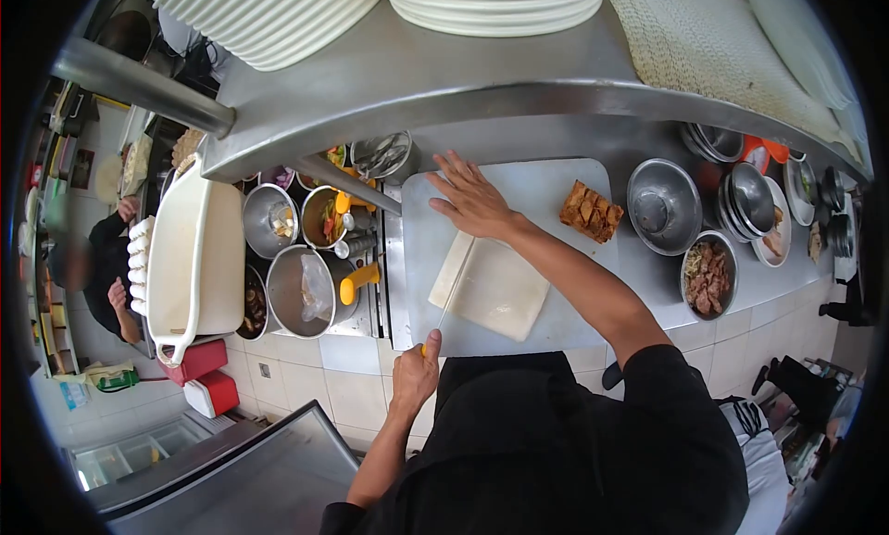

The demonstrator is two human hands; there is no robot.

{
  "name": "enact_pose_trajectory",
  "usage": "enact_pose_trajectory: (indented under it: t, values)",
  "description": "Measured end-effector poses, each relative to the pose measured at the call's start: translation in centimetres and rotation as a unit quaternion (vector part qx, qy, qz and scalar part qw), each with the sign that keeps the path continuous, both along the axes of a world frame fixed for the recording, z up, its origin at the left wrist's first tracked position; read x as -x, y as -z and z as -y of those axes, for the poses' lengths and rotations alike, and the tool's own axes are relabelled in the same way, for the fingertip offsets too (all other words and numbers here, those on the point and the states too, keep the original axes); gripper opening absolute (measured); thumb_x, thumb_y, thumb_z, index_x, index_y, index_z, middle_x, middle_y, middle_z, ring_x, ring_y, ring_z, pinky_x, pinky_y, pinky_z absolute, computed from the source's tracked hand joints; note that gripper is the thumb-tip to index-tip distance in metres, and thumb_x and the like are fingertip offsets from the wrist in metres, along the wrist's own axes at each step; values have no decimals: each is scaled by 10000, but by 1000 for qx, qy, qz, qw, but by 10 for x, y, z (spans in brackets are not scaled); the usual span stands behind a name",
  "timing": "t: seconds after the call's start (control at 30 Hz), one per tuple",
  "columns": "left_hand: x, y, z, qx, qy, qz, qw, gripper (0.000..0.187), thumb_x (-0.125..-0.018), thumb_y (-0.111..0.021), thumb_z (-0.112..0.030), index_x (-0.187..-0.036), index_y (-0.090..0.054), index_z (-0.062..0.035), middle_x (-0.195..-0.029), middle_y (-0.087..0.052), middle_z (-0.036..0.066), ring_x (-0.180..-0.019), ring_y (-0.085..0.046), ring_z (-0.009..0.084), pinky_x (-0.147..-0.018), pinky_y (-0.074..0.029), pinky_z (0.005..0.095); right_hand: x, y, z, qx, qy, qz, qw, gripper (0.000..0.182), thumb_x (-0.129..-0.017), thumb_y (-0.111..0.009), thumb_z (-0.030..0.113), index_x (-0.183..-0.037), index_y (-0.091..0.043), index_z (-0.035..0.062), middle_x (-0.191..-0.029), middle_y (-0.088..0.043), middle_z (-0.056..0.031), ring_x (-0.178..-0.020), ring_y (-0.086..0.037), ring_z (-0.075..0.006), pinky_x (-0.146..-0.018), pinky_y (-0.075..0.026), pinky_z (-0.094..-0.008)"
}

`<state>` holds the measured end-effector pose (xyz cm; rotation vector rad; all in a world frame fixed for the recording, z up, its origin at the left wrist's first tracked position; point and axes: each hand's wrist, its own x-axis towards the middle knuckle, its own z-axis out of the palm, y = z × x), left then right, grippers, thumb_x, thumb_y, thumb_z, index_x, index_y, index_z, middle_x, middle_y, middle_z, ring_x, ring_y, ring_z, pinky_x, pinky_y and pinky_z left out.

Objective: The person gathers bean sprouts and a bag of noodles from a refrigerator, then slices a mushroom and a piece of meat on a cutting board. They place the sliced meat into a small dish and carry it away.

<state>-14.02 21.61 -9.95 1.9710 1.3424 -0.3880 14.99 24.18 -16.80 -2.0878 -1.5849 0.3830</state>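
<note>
My left hand is closed round the yellow handle of a knife, low at the near edge of the white cutting board. The thin blade points away from me and lies along a pale, flat, square slab of food, with a narrow strip on its left and a wider piece on its right. Stretched over the far end of the slab, my right hand has its fingers spread, palm down, near the blade's tip. A browned, scored block of food sits at the board's far right.
Steel bowls and a bowl of sliced meat stand right of the board. To the left are a steel pot and a white tub. A steel shelf with stacked plates overhangs the back. Another person stands far left.
</note>
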Motion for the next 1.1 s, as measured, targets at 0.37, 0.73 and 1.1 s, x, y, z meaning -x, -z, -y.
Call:
enact_pose_trajectory:
  t: [0.37,0.73,1.1]
  values:
    - [-2,1,-13,36,-13,-3,999,835,-932,-342,-669,-727,-632,87,-716,-605,327,-779,-621,476,-741,-465,509,-2,6,-6,31,0,-14,999,593,-1011,-267,489,-1471,-317,118,-1588,-113,-108,-1474,0,-270,-1194,-74,-464]
    - [-3,23,-9,5,7,-4,1000,800,-945,-347,-631,-787,-664,86,-746,-610,349,-807,-622,508,-750,-474,533,0,21,-6,0,-32,64,997,536,-1016,-299,430,-1452,-359,122,-1586,-140,-99,-1475,-6,-276,-1182,-49,-518]
    - [-20,9,-12,-18,8,21,1000,819,-937,-344,-652,-751,-642,88,-718,-606,335,-777,-617,499,-725,-476,516,-21,1,-8,-66,-4,32,997,528,-1014,-324,437,-1415,-421,108,-1565,-204,-116,-1471,-64,-277,-1187,-103,-481]
